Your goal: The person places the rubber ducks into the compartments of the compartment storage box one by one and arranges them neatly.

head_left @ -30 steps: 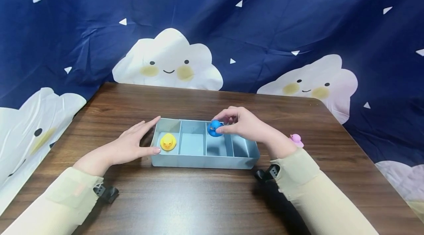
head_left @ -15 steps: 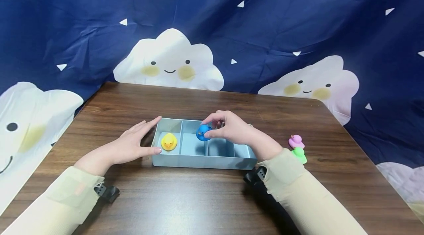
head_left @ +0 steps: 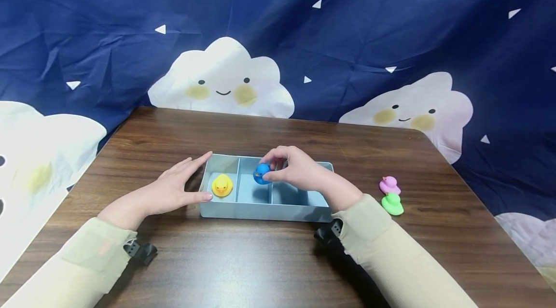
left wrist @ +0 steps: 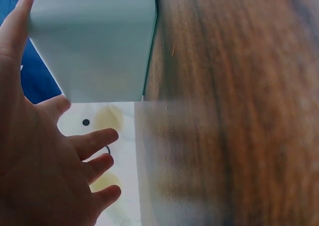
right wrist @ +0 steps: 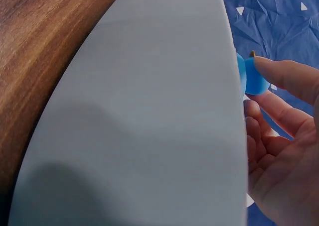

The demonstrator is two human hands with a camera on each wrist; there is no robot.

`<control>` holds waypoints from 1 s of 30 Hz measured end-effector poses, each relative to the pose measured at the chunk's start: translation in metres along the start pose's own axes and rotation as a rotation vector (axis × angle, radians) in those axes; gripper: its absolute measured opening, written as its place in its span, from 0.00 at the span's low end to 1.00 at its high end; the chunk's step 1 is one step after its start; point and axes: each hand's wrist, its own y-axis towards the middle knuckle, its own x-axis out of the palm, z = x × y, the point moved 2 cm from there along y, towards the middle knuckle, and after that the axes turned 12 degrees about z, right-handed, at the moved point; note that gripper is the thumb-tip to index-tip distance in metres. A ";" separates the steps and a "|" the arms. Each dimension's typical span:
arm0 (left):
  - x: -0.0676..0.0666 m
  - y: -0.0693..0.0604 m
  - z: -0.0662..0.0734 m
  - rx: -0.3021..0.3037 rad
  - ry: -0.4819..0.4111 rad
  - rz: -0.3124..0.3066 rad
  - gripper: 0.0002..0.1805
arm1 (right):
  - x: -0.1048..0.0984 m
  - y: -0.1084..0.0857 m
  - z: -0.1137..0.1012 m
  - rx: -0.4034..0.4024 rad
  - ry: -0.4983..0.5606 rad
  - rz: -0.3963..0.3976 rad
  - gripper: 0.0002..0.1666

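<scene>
A light blue tray point(head_left: 265, 211) with compartments in a row lies on the table. In its leftmost compartment sits a yellow duck point(head_left: 222, 186). My right hand point(head_left: 299, 168) pinches a blue duck point(head_left: 261, 174) between thumb and fingers over the second compartment from the left; the right wrist view shows the blue duck point(right wrist: 256, 76) at the fingertips of my right hand point(right wrist: 289, 146), beyond the tray wall point(right wrist: 149, 96). My left hand point(head_left: 165, 194) rests at the tray's left end, thumb and index finger spread to its corners. The left wrist view shows my left hand point(left wrist: 45, 161) with its fingers extended against the tray point(left wrist: 99, 52).
A pink duck point(head_left: 390, 185) and a green duck point(head_left: 393, 204) stand close together on the brown wooden table point(head_left: 208, 259), right of the tray. A dark blue cloth point(head_left: 347, 33) with white clouds hangs behind the table.
My right hand has carried the blue duck leftward from over the third compartment to over the second. The green duck, earlier hidden behind my right arm, shows now. My left hand has stayed in place.
</scene>
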 end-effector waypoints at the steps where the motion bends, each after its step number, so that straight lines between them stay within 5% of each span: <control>1: 0.000 0.000 0.000 0.000 0.002 0.000 0.53 | 0.000 0.000 0.000 -0.002 -0.004 -0.001 0.13; 30: 0.001 0.000 -0.002 -0.008 0.002 -0.005 0.54 | 0.015 0.007 -0.005 -0.021 -0.018 -0.039 0.10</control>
